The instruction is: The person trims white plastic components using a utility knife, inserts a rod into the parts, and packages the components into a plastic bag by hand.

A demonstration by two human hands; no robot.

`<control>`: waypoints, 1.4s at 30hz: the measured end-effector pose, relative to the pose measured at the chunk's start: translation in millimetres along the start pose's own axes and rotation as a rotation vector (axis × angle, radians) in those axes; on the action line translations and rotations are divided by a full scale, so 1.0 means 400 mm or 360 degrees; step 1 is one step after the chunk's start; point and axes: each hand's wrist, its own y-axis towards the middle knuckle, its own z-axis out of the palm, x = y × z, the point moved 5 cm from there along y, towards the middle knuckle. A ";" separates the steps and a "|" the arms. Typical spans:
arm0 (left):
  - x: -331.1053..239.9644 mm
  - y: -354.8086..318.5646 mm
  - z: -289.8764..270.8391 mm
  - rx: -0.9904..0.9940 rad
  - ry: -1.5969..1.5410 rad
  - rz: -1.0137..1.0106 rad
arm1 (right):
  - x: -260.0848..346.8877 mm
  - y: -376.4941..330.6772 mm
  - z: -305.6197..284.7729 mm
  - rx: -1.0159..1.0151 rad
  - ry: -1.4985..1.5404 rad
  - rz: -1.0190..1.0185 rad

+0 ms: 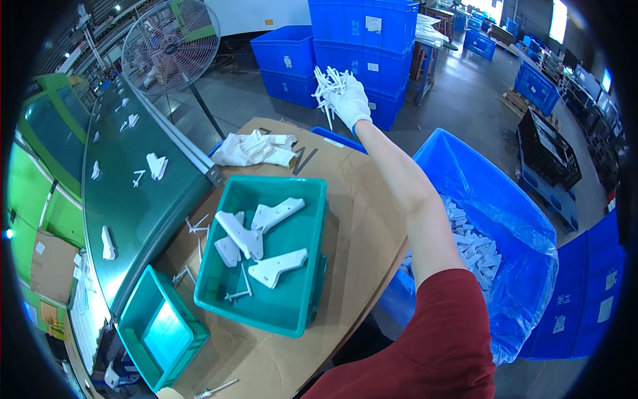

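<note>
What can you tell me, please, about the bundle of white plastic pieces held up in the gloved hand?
The bundle of thin white plastic sprue pieces is a loose bunch of stick-like strips with small branches, splaying out upward and to the left. The right hand in a white glove grips it at arm's length, raised above the far edge of the brown cardboard-covered table. Nothing else touches it.

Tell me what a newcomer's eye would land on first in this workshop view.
The white-gloved right hand, raised at top centre, grips a bundle of thin white plastic sprue sticks. Below it, a teal plastic tray on the cardboard-covered table holds flat white moulded plastic parts. At right, a blue-lined bin holds more white pieces.
</note>
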 end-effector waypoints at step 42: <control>0.111 -0.510 -0.151 0.0234 0.0392 -0.1355 | 0.567 -0.820 0.780 0.2393 -0.1001 -0.1876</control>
